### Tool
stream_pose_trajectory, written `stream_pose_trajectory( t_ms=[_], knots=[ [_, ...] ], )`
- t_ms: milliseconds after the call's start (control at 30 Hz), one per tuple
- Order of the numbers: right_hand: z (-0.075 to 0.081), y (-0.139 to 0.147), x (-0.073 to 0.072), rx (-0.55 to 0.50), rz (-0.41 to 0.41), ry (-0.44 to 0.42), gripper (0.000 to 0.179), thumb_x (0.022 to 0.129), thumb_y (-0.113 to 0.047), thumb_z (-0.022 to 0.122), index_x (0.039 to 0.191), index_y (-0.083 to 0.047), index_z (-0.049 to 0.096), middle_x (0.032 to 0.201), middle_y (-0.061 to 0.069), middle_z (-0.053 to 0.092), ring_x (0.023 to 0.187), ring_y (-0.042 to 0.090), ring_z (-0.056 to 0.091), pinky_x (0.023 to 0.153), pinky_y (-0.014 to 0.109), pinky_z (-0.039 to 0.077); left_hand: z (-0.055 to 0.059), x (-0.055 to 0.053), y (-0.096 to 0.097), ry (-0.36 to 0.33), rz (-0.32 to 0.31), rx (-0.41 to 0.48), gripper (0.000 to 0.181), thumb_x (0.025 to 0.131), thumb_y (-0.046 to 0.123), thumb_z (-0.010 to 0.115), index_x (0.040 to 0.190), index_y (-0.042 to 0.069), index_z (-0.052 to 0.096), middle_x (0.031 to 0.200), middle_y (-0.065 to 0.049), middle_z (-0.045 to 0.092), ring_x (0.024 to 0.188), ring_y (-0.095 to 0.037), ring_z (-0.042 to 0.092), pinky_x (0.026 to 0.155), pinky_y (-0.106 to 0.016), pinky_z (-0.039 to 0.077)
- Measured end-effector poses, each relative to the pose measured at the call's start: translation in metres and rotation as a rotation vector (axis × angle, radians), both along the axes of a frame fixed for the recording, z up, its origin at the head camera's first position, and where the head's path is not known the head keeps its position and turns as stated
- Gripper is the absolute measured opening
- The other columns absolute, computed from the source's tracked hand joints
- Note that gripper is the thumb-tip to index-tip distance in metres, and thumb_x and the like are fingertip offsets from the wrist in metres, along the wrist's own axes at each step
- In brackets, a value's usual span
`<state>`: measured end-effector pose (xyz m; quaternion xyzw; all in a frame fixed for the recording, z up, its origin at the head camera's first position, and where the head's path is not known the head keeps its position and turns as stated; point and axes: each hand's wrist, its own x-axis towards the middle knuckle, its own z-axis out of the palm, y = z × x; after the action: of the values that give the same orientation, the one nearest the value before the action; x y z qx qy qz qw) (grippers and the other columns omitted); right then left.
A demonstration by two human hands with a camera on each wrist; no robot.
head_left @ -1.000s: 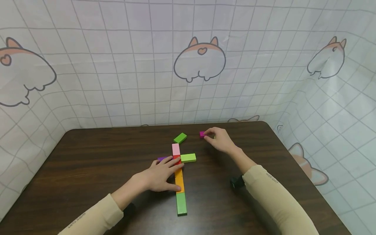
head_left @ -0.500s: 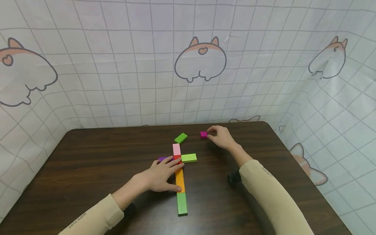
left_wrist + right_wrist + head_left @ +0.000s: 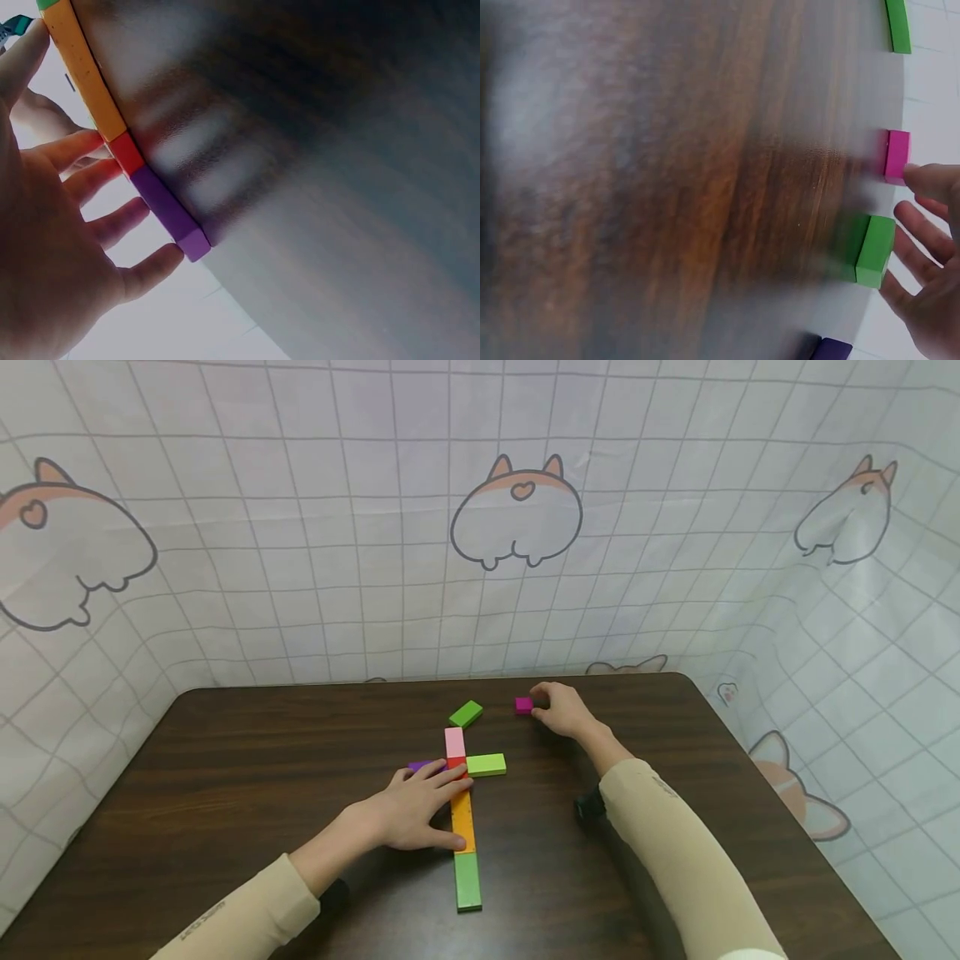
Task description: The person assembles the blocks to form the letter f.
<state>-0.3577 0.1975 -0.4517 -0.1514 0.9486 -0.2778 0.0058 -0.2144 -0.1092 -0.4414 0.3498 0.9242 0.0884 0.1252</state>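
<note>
My left hand [image 3: 412, 808] lies spread across a line of coloured blocks. Its fingers meet the purple block [image 3: 169, 202] and the red block [image 3: 127, 153], and its thumb reaches the orange block [image 3: 462, 822]. A pink block [image 3: 454, 742] tops the line, a green block [image 3: 467, 883] ends it near me, and a lime block [image 3: 486, 765] juts right from the red one. Toward the table's far edge, my right hand [image 3: 564, 710] has its fingers loosely bent, one fingertip at the magenta block [image 3: 898, 157]. A second green block [image 3: 875, 253] stands by its other fingers, hidden in the head view.
A loose green block [image 3: 466, 714] lies slanted beyond the pink one. The right wrist view also shows a dark purple block [image 3: 832, 349] at its bottom edge. Behind the dark wooden table [image 3: 262, 752] hangs a white checked cloth [image 3: 360, 527] with cartoon animals.
My right hand has drawn slightly right, so more of the magenta block shows. My left hand stays on the line of blocks. The head view has shifted a little.
</note>
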Motion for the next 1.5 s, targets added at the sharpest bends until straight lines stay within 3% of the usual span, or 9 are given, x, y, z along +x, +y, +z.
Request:
stream_pose_trajectory(
  t_ms=[300,1133,1500],
  knots=[
    [0.000,-0.003,-0.004,0.030,0.009,-0.038,0.042,0.101,-0.007,0.065,0.139,0.007,0.055,0.138,0.025,0.058,0.131,0.039,0.052,0.109,0.049,0.041,-0.001,0.000,0.000,-0.010,-0.004,0.018,0.089,0.089,0.068,0.065,0.161,0.021,0.038,0.167,-0.002,0.030,0.154,-0.034,0.018,0.113,-0.071,0.018],
    [-0.005,-0.008,-0.008,0.111,-0.017,-0.011,0.032,0.101,-0.012,0.066,0.129,0.003,0.063,0.126,0.021,0.061,0.120,0.036,0.056,0.102,0.051,0.045,0.001,0.002,-0.001,-0.003,-0.008,0.012,0.088,0.090,0.067,0.065,0.160,0.021,0.039,0.167,-0.002,0.030,0.153,-0.035,0.019,0.112,-0.071,0.019],
    [-0.002,-0.016,-0.012,0.099,0.039,0.012,0.033,0.102,-0.012,0.065,0.130,0.004,0.062,0.127,0.022,0.062,0.121,0.036,0.057,0.103,0.049,0.044,-0.001,0.001,-0.002,0.002,-0.004,0.005,0.089,0.089,0.068,0.064,0.160,0.022,0.039,0.167,-0.001,0.030,0.153,-0.035,0.020,0.113,-0.070,0.019]
  ],
)
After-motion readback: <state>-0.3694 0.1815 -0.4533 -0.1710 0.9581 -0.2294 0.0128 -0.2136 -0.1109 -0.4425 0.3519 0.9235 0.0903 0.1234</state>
